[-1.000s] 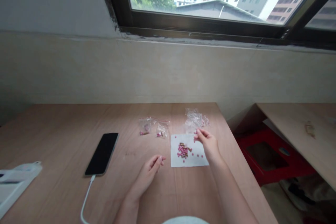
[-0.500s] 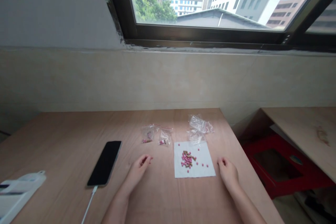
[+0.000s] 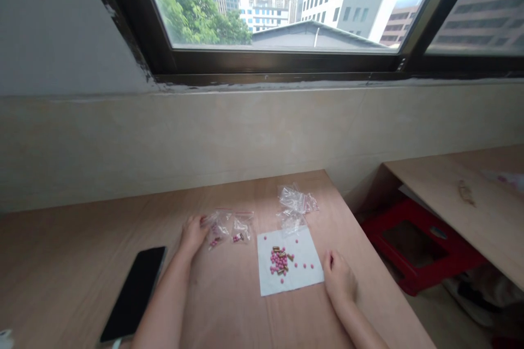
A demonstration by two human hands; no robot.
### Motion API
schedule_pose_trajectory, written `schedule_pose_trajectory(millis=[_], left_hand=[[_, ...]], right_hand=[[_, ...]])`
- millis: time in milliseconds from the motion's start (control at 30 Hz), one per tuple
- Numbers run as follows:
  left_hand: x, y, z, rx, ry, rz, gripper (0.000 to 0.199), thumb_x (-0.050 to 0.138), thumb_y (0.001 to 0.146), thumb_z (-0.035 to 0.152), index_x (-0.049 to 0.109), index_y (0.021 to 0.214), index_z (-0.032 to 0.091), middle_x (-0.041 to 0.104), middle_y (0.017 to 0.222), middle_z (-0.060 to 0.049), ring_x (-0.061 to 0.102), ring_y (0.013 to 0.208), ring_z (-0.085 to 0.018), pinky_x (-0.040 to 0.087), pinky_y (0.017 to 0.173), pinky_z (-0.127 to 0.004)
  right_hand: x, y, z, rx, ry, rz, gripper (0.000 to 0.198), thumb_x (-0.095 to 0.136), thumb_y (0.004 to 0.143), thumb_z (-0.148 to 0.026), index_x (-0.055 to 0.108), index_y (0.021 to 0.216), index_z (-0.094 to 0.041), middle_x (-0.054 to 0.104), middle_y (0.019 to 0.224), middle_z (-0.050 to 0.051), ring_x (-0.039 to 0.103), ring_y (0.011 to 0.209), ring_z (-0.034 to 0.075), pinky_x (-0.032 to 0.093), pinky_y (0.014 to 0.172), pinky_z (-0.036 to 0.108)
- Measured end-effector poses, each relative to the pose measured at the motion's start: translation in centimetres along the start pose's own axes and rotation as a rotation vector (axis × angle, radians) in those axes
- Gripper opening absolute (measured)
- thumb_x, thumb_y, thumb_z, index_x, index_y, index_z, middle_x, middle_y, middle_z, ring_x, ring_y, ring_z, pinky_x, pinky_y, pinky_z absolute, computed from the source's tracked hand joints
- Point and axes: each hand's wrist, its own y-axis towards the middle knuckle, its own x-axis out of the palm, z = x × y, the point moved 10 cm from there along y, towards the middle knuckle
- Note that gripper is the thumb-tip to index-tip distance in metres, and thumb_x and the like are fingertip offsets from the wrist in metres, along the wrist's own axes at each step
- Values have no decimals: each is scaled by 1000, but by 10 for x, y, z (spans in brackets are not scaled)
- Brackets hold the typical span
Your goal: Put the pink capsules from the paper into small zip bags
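Note:
My left hand is at the left edge of a small clear zip bag, its fingers closed on the bag's corner; the fingertips are partly hidden. That bag lies tilted, with a few pink pills and a capsule inside. Just right of it a second zip bag holds similar pills. On a white paper sheet there is a pile of pink round pills mixed with brown-gold capsules, and several pills lie scattered around it. My right hand rests curled at the sheet's right edge, nothing visible in it.
Crumpled clear bags lie behind the sheet, partly over its far edge. A black phone with a white cable is left of my left forearm. The table's right edge slopes past my right arm, with a red stool beyond it.
My left hand has moved forward and left to the left zip bag, which now lies tilted. My right hand stays curled beside the sheet. The camera view has turned.

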Motion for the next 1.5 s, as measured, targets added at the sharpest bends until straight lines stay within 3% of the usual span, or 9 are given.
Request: schedule_pose_trajectory(millis=[267, 367, 500, 633, 800, 900, 1033, 1333, 1500], left_hand=[[-10, -32, -12, -27, -200, -89, 22, 53, 66, 35, 60, 72, 16, 60, 64, -2, 57, 63, -19, 43, 56, -25], [-18, -47, 7, -30, -262, -125, 30, 51, 68, 44, 60, 72, 16, 57, 59, -1, 53, 55, -16, 38, 48, -23], [-29, -90, 50, -1, -462, -217, 30, 54, 68, 46, 55, 65, 16, 51, 59, 2, 46, 52, -12, 34, 50, -20], [-24, -154, 85, 16, -607, -266, 33, 54, 71, 43, 42, 55, 17, 40, 55, 5, 40, 52, -10, 31, 50, -19], [24, -224, 108, 46, -618, -349, 30, 54, 71, 31, 38, 50, 16, 37, 54, 5, 36, 51, -9, 29, 49, -19], [46, -245, 113, 69, -577, -385, 29, 52, 70, 24, 34, 48, 17, 38, 52, 5, 36, 48, -8, 28, 47, -19], [48, -250, 119, 136, -491, -425, 23, 50, 70, 19, 38, 50, 16, 41, 53, 4, 38, 49, -8, 28, 47, -19], [35, -250, 149, 197, -529, -657, 21, 44, 80, 32, 52, 70, 15, 50, 72, 2, 43, 66, -11, 34, 60, -20], [33, -252, 154, 202, -637, -713, 27, 41, 82, 36, 56, 72, 16, 53, 76, 0, 45, 71, -13, 35, 64, -22]], right_hand=[[-3, -1, -2, 2, 34, 7, 31, 28, 84, -34, 50, 66, -20, 59, 71, 6, 46, 55, 14, 18, 46, 25], [-5, 0, 4, 33, 168, -9, 31, 31, 81, -37, 46, 61, -20, 57, 65, 5, 43, 52, 15, 19, 47, 26], [-10, -7, 3, 102, 629, -105, 32, 38, 76, -43, 41, 53, -21, 45, 49, 1, 40, 48, 15, 26, 47, 27], [-15, -50, -55, -25, 957, -372, 35, 45, 73, -48, 41, 55, -18, 42, 54, -2, 40, 56, 13, 31, 54, 24], [13, -139, -137, -184, 992, -913, 38, 49, 71, -53, 45, 60, -16, 38, 51, -5, 36, 50, 8, 30, 49, 21], [25, -160, -144, -172, 926, -987, 37, 48, 72, -53, 46, 65, -16, 40, 51, -5, 37, 46, 7, 30, 45, 20], [34, -167, -131, -125, 796, -1074, 26, 43, 77, -42, 44, 74, -17, 42, 50, -6, 37, 39, 7, 27, 39, 19], [22, -140, -128, -200, 917, -867, 18, 56, 64, -27, 43, 61, -16, 42, 58, -4, 41, 55, 8, 33, 53, 20], [16, -140, -134, -200, 973, -916, 25, 59, 63, -34, 41, 59, -17, 41, 56, -4, 40, 55, 9, 32, 52, 21]])
